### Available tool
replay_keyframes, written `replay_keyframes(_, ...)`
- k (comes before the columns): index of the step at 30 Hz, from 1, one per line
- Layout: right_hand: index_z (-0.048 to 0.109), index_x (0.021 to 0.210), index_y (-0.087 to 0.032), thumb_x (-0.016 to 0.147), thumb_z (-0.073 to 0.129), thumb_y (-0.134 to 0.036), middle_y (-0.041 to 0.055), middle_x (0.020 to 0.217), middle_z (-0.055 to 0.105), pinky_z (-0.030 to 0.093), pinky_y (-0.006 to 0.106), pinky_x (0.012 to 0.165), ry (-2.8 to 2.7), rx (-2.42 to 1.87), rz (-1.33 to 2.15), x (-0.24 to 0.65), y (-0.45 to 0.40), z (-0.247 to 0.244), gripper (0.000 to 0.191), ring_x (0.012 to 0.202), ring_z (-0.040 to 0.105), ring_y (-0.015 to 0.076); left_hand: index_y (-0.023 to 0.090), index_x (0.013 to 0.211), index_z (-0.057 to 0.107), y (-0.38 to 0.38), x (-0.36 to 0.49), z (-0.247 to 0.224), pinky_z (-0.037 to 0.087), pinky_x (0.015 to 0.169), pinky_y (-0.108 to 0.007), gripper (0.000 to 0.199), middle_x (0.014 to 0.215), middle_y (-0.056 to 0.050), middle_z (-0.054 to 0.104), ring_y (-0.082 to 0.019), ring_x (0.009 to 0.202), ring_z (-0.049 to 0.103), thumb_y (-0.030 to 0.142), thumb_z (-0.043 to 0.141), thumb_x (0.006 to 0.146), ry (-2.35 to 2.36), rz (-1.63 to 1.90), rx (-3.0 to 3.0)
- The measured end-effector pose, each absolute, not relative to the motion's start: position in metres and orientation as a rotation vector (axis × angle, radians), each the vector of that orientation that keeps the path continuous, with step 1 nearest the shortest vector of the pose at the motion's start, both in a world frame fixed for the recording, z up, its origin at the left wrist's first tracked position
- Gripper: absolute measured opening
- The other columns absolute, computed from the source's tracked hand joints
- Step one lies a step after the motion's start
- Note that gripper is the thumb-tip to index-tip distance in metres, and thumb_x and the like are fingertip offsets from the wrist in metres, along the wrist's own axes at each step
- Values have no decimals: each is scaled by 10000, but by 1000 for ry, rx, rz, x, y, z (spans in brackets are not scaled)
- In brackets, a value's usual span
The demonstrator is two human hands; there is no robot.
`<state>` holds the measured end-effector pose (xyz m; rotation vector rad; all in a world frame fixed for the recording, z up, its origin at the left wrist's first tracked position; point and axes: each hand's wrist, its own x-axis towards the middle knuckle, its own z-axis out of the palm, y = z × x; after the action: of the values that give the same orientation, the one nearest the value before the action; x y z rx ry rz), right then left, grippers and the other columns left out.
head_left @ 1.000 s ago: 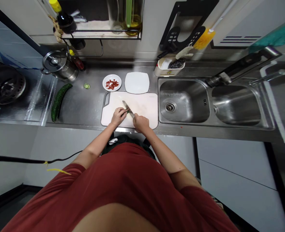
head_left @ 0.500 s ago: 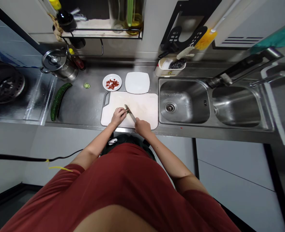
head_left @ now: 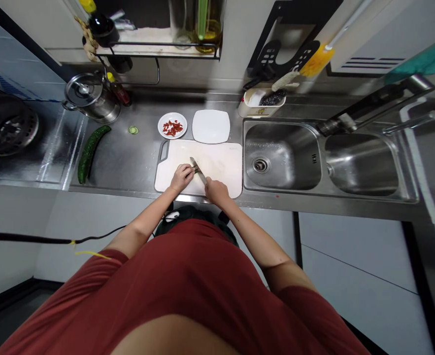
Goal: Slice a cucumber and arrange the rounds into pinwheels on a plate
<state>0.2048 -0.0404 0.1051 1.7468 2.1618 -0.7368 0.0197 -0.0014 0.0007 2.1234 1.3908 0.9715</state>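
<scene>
On the white cutting board (head_left: 222, 162), my left hand (head_left: 182, 177) has its fingers bent and pressed down on a small dark piece of food (head_left: 195, 169), too small to name. A kitchen knife (head_left: 200, 173) lies slantwise against that piece, its tip pointing up and left. My right hand (head_left: 216, 191) is wrapped round the knife's handle, which the fingers hide. Just beyond the board stand a small white plate (head_left: 161, 129) of chopped red pieces (head_left: 172, 128) and a square white plate (head_left: 211, 126).
To the left lie a cucumber (head_left: 89, 153) and a few pale green slices (head_left: 133, 129). Behind them are a lidded steel pot (head_left: 102, 106) and a red sauce bottle (head_left: 120, 92). A double sink (head_left: 284, 170) borders the board's right side, with a utensil caddy (head_left: 256, 109) behind.
The whole view has shifted slightly. Both hands stay in nearly the same place on the board, and the knife still rests against the dark piece.
</scene>
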Motion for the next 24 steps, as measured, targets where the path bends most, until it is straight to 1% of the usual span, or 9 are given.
replay_keyframes(8,471,1193,-154,972,326,-207,145,1057,659,454,327,820,2166,1749,-772,194,-23,104,269,986,631,254,198,941,652,0,19,-2,466,861,-353,165,947,-67,617,-179,928,539,274,508,917,1371,1011,2249)
replay_keyframes(14,470,1198,-158,971,323,-182,141,1052,661,452,328,833,2236,1780,-770,183,-12,100,271,990,630,248,198,942,654,0,19,-2,467,861,-353,178,952,-69,621,-182,933,540,281,497,923,1374,1004,2263)
replay_keyframes(24,483,1180,-158,955,343,-187,146,1042,660,455,328,815,2133,1767,-756,198,-35,98,266,982,634,255,200,962,657,-1,20,-2,461,883,-373,206,976,-74,620,-189,958,546,296,477,931,1399,960,2240)
